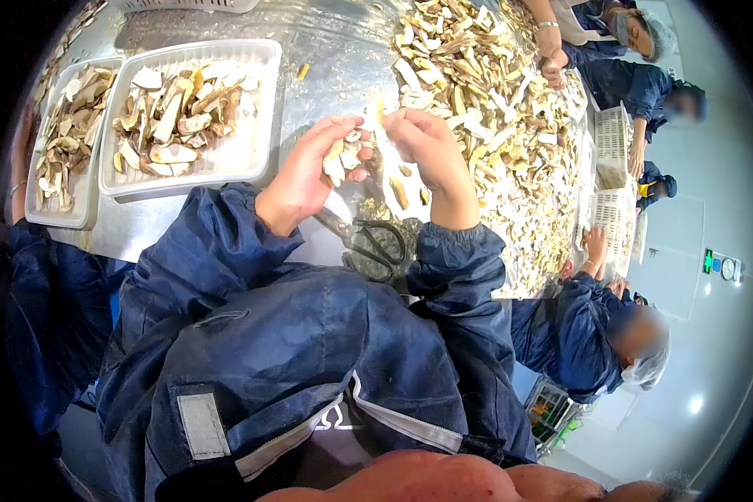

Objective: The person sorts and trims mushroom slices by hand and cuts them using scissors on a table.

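Observation:
My left hand (309, 171) is curled around several mushroom slices (340, 161), pale with brown edges, in its palm and fingers. Close beside it, my right hand (427, 146) is closed, with a thin yellowish mushroom slice (379, 110) at its fingertips. Glare partly washes out that slice. Below both hands lies a pair of scissors (378, 249) with black handles, near the table edge by my right sleeve. A few loose slices (398, 192) rest on the table under my right hand.
Left of my hands stands a clear plastic tray (272, 92) of mushroom slices, with a second tray (33, 188) beyond it. A large mushroom pile (510, 142) spreads to the right. White baskets (612, 138) and co-workers in blue line the far right side.

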### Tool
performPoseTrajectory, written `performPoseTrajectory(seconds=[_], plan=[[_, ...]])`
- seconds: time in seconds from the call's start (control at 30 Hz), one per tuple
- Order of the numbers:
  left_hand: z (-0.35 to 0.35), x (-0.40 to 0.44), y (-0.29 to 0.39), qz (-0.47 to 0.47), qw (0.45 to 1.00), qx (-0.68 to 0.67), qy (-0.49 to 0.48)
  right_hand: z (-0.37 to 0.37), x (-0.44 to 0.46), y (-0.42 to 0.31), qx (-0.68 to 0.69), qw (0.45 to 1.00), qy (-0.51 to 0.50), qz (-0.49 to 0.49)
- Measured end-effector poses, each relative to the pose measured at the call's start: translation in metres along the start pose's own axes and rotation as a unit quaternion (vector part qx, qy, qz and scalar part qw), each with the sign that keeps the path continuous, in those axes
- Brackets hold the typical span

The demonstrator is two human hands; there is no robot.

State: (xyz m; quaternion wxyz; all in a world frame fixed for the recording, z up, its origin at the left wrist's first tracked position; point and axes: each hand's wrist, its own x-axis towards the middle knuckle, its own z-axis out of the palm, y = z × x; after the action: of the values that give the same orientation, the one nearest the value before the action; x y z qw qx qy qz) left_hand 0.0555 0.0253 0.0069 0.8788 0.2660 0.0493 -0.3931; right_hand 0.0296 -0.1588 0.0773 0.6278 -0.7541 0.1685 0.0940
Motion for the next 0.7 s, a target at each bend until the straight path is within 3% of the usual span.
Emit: performPoseTrajectory(seconds=[0.1,0.23,0.33,0.7], plan=[[0.007,-0.004,0.003,-0.001,1.0,0.015,-0.022,0.004,-0.013,-0.002,-0.002,0.999,-0.048,0.012],[-0.001,0.001,-0.002,-0.018,0.998,0.049,-0.037,0.008,-0.013,0.008,0.006,0.996,-0.071,-0.045],[-0.002,0.0,-0.002,-0.019,0.998,0.052,-0.035,0.004,-0.011,0.008,-0.05,0.994,-0.087,-0.038],[0.0,0.0,-0.001,0.0,0.999,0.043,-0.015,0.003,-0.009,-0.004,0.016,0.996,-0.083,0.018]])
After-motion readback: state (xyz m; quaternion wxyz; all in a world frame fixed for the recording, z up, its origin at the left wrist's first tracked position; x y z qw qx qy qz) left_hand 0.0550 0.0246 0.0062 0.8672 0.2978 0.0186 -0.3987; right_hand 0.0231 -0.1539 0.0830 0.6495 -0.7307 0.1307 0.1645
